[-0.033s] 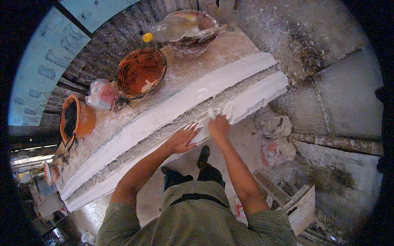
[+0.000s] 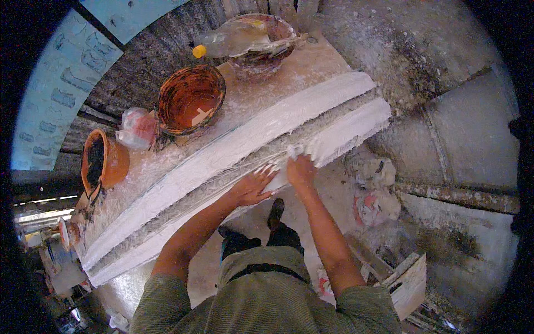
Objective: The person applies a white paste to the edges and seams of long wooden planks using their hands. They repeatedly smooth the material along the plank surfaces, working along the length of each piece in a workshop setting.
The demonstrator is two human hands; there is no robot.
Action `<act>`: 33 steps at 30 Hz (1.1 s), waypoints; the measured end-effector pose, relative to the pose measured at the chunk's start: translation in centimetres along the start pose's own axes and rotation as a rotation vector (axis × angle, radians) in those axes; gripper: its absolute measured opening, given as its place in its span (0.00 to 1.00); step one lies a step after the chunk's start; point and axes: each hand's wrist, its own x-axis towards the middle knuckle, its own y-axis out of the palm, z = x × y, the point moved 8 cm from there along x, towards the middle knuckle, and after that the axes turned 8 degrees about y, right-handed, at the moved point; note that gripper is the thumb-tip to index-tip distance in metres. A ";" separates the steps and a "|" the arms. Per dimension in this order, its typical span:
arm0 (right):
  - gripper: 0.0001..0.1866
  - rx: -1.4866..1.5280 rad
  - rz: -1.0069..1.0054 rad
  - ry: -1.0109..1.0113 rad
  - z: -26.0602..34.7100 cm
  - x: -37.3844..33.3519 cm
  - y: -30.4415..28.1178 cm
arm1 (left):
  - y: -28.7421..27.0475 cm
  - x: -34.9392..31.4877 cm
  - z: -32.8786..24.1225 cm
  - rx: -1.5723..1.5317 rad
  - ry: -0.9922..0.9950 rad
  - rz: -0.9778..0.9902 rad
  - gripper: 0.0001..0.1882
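Right hand (image 2: 301,168) shifted slightly, its grip unclear; open left hand (image 2: 252,187) touches white moulding (image 2: 239,146) running near-left to far-right.

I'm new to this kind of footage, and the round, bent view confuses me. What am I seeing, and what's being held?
There is no robot: these are a person's two bare hands. A wide fisheye camera worn on the head looks down, so straight edges bend.

On the tabletop lies a long white piece with a rough grey groove along it. Beyond it are an orange basin, a plastic bag and a clear bottle.

The left hand lies spread on the near side, holding nothing visible. The right hand is there too, too blurred to tell whether it grips anything.
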 end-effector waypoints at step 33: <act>0.40 -0.336 0.219 -0.194 11.9 -24.7 16.6 | 5.5 -43.6 1.5 0.107 -0.173 0.047 0.32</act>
